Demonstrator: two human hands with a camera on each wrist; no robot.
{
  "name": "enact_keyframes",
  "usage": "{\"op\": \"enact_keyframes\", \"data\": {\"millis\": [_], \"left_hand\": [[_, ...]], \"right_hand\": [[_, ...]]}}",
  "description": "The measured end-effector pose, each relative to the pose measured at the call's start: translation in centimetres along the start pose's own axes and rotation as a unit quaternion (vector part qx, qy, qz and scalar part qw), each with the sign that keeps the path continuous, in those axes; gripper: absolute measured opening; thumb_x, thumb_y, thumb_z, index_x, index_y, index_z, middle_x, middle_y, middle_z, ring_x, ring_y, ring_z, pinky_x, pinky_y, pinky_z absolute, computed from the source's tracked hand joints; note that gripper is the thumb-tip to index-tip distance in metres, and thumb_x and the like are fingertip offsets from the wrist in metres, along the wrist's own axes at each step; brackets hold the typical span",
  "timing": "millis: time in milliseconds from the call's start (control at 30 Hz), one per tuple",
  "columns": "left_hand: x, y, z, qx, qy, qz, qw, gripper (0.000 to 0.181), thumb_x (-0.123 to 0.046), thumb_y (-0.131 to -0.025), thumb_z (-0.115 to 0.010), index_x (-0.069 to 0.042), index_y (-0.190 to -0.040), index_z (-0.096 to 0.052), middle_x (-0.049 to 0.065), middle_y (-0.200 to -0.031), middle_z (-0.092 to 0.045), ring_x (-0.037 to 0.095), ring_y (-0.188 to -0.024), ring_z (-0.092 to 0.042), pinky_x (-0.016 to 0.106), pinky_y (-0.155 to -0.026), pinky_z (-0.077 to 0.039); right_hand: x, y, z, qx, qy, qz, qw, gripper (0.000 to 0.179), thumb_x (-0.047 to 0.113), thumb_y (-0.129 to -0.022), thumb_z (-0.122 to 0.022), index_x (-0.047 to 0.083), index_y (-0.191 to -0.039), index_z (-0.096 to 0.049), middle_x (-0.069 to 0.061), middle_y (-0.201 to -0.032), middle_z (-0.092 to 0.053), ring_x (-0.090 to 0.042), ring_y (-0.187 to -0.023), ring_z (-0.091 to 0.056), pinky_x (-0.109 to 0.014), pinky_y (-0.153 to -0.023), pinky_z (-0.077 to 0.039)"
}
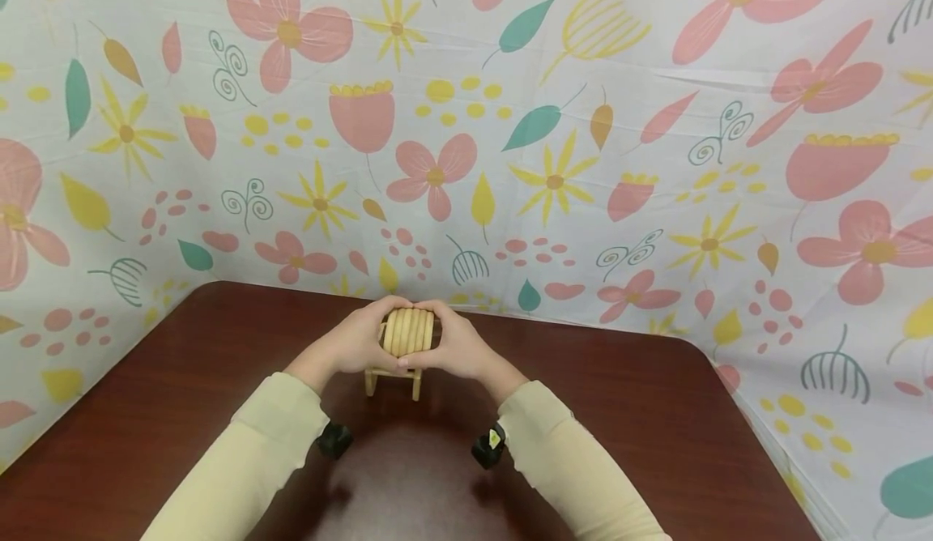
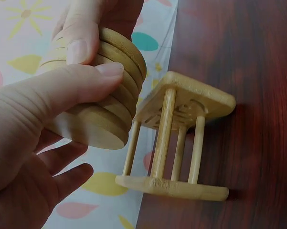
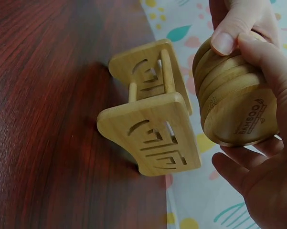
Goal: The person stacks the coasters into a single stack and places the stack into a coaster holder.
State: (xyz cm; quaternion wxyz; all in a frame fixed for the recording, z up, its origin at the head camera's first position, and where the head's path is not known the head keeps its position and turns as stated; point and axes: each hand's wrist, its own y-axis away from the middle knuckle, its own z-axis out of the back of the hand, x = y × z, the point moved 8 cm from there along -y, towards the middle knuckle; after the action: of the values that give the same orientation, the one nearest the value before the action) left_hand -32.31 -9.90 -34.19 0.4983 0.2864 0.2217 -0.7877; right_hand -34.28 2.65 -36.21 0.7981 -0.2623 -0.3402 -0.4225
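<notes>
Both hands together grip a stack of round wooden coasters [image 1: 408, 332], above a small bamboo coaster rack [image 1: 416, 385]. My left hand [image 1: 357, 342] holds the stack's left side, and my right hand [image 1: 464, 347] holds its right side. Both thumbs lie across the near edges of the coasters, their tips close together. In the right wrist view, the end coaster [image 3: 241, 117] bears the printed word "BAMBOO". Slatted cut-outs mark the rack's side panel [image 3: 155, 136], and round rods [image 2: 163, 138] join its panels. The rack's inside is only partly visible.
The rack stands on a dark reddish-brown table [image 1: 619, 428]. Behind and at both sides hangs a white cloth [image 1: 510, 225] printed with flowers and leaves. Black devices are strapped at both wrists, the right one [image 1: 487, 448] carrying a small yellow-green mark.
</notes>
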Motion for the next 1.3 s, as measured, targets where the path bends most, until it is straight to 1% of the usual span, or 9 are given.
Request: {"op": "enact_keyframes", "data": {"millis": [200,400,500,633,733,867,1033,1133,1300], "left_hand": [[0.7,0.1,0.2,0.002,0.004,0.011,0.9999,0.082,-0.019,-0.065,-0.087,-0.019,-0.135,-0.043,0.008,-0.122,-0.055,0.020,-0.094,-0.057,0.035,-0.076,-0.049],[1.6,0.2,-0.3,0.009,0.015,0.030,0.9994,0.084,-0.018,-0.066,-0.086,-0.019,-0.137,-0.042,0.008,-0.124,-0.055,0.021,-0.096,-0.056,0.035,-0.076,-0.049],[2.0,0.2,-0.5,0.009,0.016,0.032,0.9993,0.087,-0.020,-0.065,-0.087,-0.019,-0.138,-0.041,0.008,-0.125,-0.055,0.020,-0.097,-0.056,0.035,-0.077,-0.050],[2.3,0.0,-0.4,0.005,0.014,0.029,0.9995,0.087,-0.020,-0.064,-0.087,-0.018,-0.138,-0.041,0.009,-0.123,-0.056,0.020,-0.096,-0.057,0.035,-0.076,-0.050],[2.5,0.0,-0.3,0.005,0.012,0.032,0.9994,0.087,-0.021,-0.064,-0.087,-0.018,-0.138,-0.041,0.009,-0.122,-0.056,0.020,-0.096,-0.057,0.035,-0.076,-0.050],[2.9,-0.1,-0.5,0.010,0.008,0.040,0.9991,0.088,-0.022,-0.064,-0.087,-0.018,-0.139,-0.040,0.009,-0.124,-0.055,0.020,-0.098,-0.057,0.036,-0.078,-0.049],[3.4,-0.3,-0.7,0.009,0.007,0.045,0.9989,0.089,-0.023,-0.064,-0.087,-0.019,-0.139,-0.040,0.008,-0.125,-0.055,0.021,-0.100,-0.056,0.037,-0.079,-0.049],[3.5,-0.4,-0.8,0.007,0.007,0.045,0.9990,0.088,-0.021,-0.065,-0.087,-0.019,-0.139,-0.040,0.008,-0.125,-0.055,0.021,-0.100,-0.057,0.037,-0.080,-0.049],[3.7,-0.4,-1.5,0.018,0.005,0.049,0.9986,0.086,-0.018,-0.064,-0.087,-0.018,-0.138,-0.042,0.007,-0.123,-0.056,0.019,-0.096,-0.056,0.036,-0.079,-0.049]], "right_hand": [[0.0,-0.4,-0.8,0.008,-0.011,0.005,0.9999,0.084,0.044,-0.068,-0.082,0.021,-0.137,-0.040,0.001,-0.131,-0.051,-0.018,-0.114,-0.053,-0.036,-0.089,-0.048],[-0.3,-0.4,-1.4,0.007,-0.015,0.002,0.9999,0.086,0.043,-0.067,-0.083,0.021,-0.138,-0.039,0.000,-0.130,-0.052,-0.019,-0.115,-0.054,-0.034,-0.088,-0.049],[-0.5,-0.5,-1.6,0.002,-0.015,0.005,0.9999,0.088,0.042,-0.067,-0.083,0.019,-0.139,-0.039,-0.001,-0.132,-0.051,-0.019,-0.117,-0.054,-0.034,-0.089,-0.049],[-0.4,-0.7,-1.7,0.000,-0.025,0.011,0.9996,0.088,0.039,-0.067,-0.084,0.017,-0.139,-0.038,-0.004,-0.134,-0.049,-0.022,-0.121,-0.053,-0.039,-0.092,-0.049],[-0.3,-0.9,-1.8,0.003,-0.019,0.014,0.9997,0.086,0.039,-0.068,-0.083,0.017,-0.139,-0.038,-0.004,-0.135,-0.048,-0.023,-0.123,-0.052,-0.037,-0.091,-0.050],[-0.4,-1.0,-2.1,0.006,-0.011,0.011,0.9999,0.087,0.041,-0.069,-0.082,0.016,-0.139,-0.037,-0.003,-0.135,-0.049,-0.021,-0.122,-0.052,-0.032,-0.089,-0.050],[-0.5,-1.0,-2.2,0.005,-0.011,0.011,0.9999,0.090,0.041,-0.068,-0.082,0.015,-0.141,-0.036,-0.002,-0.133,-0.050,-0.019,-0.116,-0.055,-0.034,-0.088,-0.049],[-0.8,-1.0,-2.4,0.000,-0.003,0.012,0.9999,0.089,0.043,-0.067,-0.083,0.018,-0.140,-0.038,0.000,-0.133,-0.050,-0.018,-0.117,-0.054,-0.035,-0.089,-0.049],[-1.5,-0.8,-2.8,0.006,0.014,0.008,0.9999,0.087,0.046,-0.065,-0.083,0.020,-0.137,-0.040,0.003,-0.132,-0.050,-0.015,-0.114,-0.054,-0.034,-0.092,-0.046]]}}
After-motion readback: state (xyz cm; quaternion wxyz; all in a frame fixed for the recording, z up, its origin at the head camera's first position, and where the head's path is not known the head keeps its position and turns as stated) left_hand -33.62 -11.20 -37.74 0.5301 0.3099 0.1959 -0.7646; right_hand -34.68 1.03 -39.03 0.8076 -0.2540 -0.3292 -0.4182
